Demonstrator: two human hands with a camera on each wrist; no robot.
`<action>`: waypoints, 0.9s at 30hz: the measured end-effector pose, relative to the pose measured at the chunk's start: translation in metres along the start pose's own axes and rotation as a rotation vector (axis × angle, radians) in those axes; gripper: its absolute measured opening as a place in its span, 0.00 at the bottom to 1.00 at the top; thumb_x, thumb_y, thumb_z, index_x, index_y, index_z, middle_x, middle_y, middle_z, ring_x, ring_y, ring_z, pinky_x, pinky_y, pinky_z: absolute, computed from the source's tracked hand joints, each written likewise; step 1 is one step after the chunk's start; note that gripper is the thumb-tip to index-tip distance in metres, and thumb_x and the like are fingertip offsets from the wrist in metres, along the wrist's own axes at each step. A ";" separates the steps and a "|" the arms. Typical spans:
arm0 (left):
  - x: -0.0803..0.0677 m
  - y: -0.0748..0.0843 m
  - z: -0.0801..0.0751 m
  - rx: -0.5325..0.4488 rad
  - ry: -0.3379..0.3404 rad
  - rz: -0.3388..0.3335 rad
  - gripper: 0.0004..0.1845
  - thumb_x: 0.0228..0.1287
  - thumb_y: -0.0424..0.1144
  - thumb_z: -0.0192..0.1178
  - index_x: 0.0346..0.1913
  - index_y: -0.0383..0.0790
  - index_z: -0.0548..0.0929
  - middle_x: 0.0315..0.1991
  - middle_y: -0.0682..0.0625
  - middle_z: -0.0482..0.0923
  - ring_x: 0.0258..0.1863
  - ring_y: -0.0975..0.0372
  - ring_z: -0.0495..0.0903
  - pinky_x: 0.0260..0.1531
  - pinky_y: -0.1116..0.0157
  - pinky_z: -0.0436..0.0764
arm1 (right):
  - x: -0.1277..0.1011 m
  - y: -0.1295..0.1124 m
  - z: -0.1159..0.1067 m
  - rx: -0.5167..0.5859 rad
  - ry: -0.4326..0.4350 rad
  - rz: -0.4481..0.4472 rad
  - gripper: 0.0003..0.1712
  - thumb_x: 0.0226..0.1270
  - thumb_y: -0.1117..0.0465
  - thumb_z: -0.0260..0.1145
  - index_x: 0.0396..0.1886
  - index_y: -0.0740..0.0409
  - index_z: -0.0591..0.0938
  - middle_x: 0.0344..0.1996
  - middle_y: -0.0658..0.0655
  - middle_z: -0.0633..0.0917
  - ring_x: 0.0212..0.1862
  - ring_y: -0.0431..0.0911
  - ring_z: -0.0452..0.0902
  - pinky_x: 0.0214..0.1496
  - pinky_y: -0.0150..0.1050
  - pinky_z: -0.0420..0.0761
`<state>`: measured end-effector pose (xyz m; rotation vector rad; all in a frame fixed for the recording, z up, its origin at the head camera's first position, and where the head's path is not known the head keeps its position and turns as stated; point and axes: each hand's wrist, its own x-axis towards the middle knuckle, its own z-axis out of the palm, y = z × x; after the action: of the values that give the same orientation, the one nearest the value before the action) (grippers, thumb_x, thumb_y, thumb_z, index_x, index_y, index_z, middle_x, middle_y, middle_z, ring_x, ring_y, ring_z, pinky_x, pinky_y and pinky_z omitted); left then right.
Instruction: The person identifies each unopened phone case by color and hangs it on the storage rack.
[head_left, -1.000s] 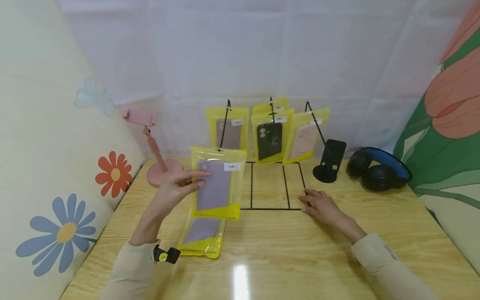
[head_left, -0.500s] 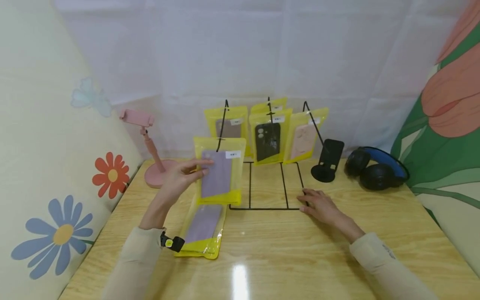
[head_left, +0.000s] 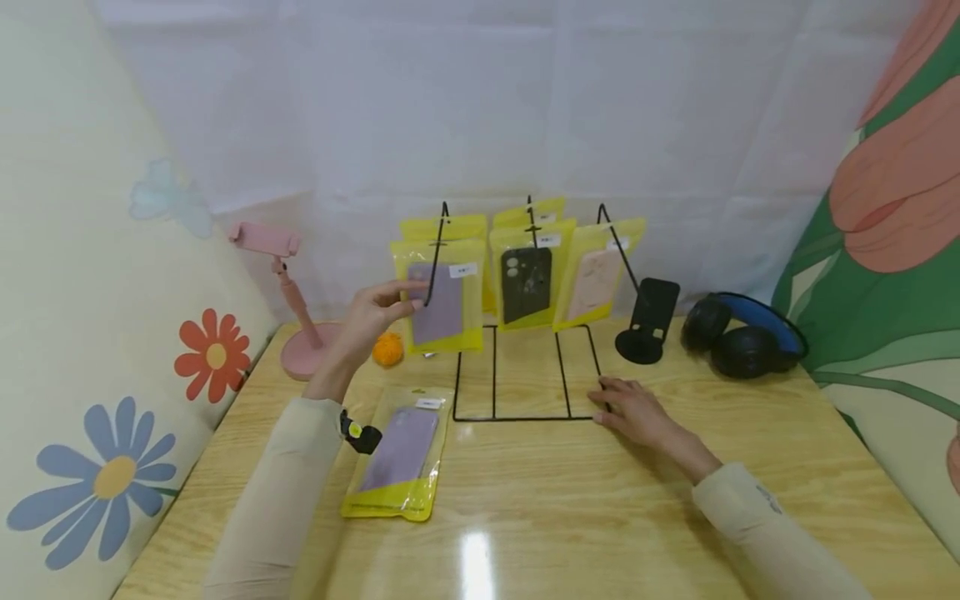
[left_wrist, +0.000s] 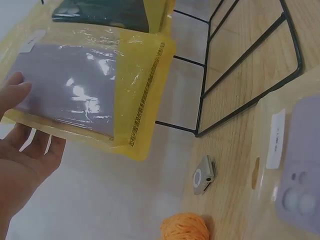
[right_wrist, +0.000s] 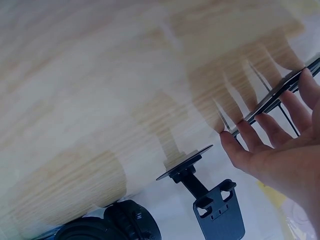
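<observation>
My left hand [head_left: 367, 325] pinches a yellow-edged clear pouch with a purple phone case [head_left: 442, 321] by its left side. In the left wrist view the thumb lies on the pouch front and the fingers behind it. The pouch hangs upright on the left prong of the black wire rack [head_left: 525, 418], the prong passing in front of it, before another yellow pouch [head_left: 412, 227]. Beside it on the rack hang pouches with a black phone case [head_left: 517, 287] and a pink phone case [head_left: 596, 287]. My right hand [head_left: 637, 414] grips the rack's right front corner, thumb and fingers around the wire.
Another purple phone case in a pouch [head_left: 401, 450] lies at the table's left front. Behind it are an orange yarn ball [head_left: 387, 349] and a small silver clip-on device [left_wrist: 204, 175]. A pink phone stand [head_left: 296, 304], a black phone stand [head_left: 655, 308] and headphones [head_left: 746, 346] stand farther out.
My left hand has moved the purple case's pouch up and back along the left prong toward the pouch behind. The orange ball has come into view. The right hand stays on the rack.
</observation>
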<state>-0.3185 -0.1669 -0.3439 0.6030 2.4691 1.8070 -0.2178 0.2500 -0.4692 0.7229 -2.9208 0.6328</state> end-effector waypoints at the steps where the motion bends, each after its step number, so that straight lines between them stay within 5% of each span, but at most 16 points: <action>1: 0.003 0.000 0.000 -0.001 -0.001 -0.008 0.21 0.66 0.42 0.62 0.60 0.42 0.80 0.71 0.47 0.63 0.69 0.53 0.59 0.64 0.45 0.63 | 0.000 0.000 0.000 -0.001 -0.001 0.000 0.24 0.68 0.57 0.63 0.60 0.64 0.78 0.64 0.72 0.69 0.61 0.72 0.64 0.57 0.70 0.64; 9: 0.019 -0.006 0.004 -0.018 0.035 -0.036 0.21 0.65 0.35 0.59 0.60 0.38 0.79 0.67 0.43 0.65 0.67 0.54 0.59 0.66 0.46 0.59 | 0.001 0.001 0.002 -0.009 -0.005 -0.007 0.23 0.68 0.57 0.63 0.60 0.64 0.78 0.64 0.72 0.70 0.62 0.70 0.65 0.57 0.69 0.65; 15: 0.017 -0.007 0.005 -0.004 0.002 -0.025 0.23 0.67 0.35 0.57 0.64 0.35 0.74 0.72 0.44 0.59 0.72 0.51 0.54 0.68 0.45 0.55 | 0.001 0.000 0.001 -0.020 -0.008 0.004 0.24 0.69 0.56 0.63 0.60 0.63 0.78 0.64 0.71 0.70 0.61 0.71 0.65 0.56 0.69 0.66; 21: -0.014 -0.013 0.011 0.041 0.103 0.044 0.20 0.67 0.34 0.59 0.62 0.35 0.76 0.71 0.44 0.61 0.71 0.51 0.56 0.65 0.44 0.61 | 0.000 0.001 0.000 -0.015 -0.023 0.023 0.24 0.69 0.55 0.62 0.61 0.62 0.78 0.65 0.71 0.69 0.60 0.71 0.65 0.56 0.69 0.66; 24: -0.037 -0.019 0.020 0.150 0.213 0.057 0.18 0.66 0.28 0.58 0.58 0.31 0.78 0.68 0.39 0.63 0.67 0.46 0.61 0.59 0.44 0.70 | 0.001 0.002 -0.001 -0.014 -0.018 0.010 0.24 0.69 0.55 0.63 0.60 0.63 0.78 0.64 0.72 0.69 0.59 0.71 0.66 0.55 0.69 0.67; 27: -0.058 -0.027 0.027 0.323 0.233 0.026 0.17 0.64 0.26 0.57 0.55 0.26 0.77 0.63 0.31 0.62 0.62 0.39 0.64 0.54 0.43 0.73 | 0.001 0.001 -0.002 -0.022 -0.013 0.005 0.24 0.68 0.56 0.63 0.60 0.63 0.78 0.64 0.72 0.69 0.58 0.70 0.67 0.54 0.68 0.67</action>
<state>-0.2657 -0.1675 -0.3898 0.4582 2.9534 1.5781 -0.2193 0.2517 -0.4676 0.7206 -2.9369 0.5981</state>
